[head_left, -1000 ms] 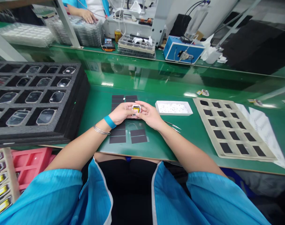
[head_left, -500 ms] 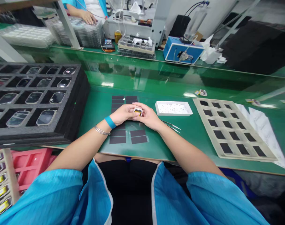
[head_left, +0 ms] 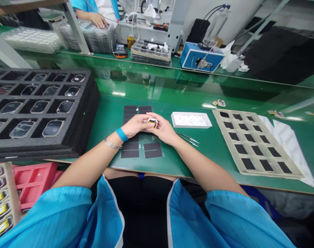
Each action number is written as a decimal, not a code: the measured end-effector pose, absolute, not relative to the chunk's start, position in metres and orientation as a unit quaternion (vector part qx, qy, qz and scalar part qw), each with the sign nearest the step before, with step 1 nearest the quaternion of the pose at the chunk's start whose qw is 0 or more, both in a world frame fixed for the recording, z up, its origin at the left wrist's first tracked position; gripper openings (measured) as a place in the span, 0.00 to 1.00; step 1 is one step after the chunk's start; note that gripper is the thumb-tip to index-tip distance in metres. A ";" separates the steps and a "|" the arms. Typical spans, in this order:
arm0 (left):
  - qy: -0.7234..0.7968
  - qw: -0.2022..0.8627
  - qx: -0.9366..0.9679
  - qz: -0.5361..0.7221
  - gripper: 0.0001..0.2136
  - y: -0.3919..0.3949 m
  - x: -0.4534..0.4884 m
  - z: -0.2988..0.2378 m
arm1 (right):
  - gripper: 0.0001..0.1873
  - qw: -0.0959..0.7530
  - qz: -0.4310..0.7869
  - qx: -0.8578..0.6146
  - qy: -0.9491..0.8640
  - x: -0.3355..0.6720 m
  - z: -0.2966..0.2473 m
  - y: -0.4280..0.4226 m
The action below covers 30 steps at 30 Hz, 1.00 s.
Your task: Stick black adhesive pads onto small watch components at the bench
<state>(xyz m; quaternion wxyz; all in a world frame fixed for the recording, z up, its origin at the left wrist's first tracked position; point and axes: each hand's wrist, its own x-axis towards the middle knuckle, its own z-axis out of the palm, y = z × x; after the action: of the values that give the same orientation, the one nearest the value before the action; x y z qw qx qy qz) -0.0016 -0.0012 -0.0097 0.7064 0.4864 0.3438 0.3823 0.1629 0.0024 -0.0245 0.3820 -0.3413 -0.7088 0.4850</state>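
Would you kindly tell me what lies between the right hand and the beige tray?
In the head view, tweezers and a white box lie between the right hand and the beige tray, on the green table.

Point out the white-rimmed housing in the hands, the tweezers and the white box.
White-rimmed housing (head_left: 153, 122): head view, on its yellow-and-black face.
Tweezers (head_left: 190, 138): head view, on one prong.
White box (head_left: 193, 126): head view, on its near wall.

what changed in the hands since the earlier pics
The small yellow-faced part has tipped and shifted slightly right, so less of its yellow face shows. Nothing was taken up or let go: the left hand and right hand both still hold it. The white box and tweezers stayed put.
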 end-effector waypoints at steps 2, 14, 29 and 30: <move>0.348 0.710 0.477 0.382 0.22 0.000 -0.002 -0.010 | 0.32 0.379 0.467 -0.355 -0.716 0.163 -0.028 0.004; 0.375 0.727 0.351 0.456 0.21 0.003 -0.007 -0.001 | 0.25 0.449 0.410 -0.421 -0.672 0.168 -0.029 0.012; 0.535 0.281 0.699 0.382 0.31 0.005 -0.006 -0.012 | 0.21 0.451 0.368 -0.436 -0.687 0.169 -0.033 0.016; 0.534 0.276 0.703 0.380 0.30 0.005 -0.007 -0.013 | 0.21 0.449 0.369 -0.435 -0.687 0.169 -0.033 0.016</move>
<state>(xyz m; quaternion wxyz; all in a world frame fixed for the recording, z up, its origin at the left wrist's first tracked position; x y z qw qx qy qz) -0.0068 0.0051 -0.0125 0.2757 0.7032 0.5341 0.3798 0.1687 0.0156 -0.0327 0.4494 -0.4354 -0.6874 0.3688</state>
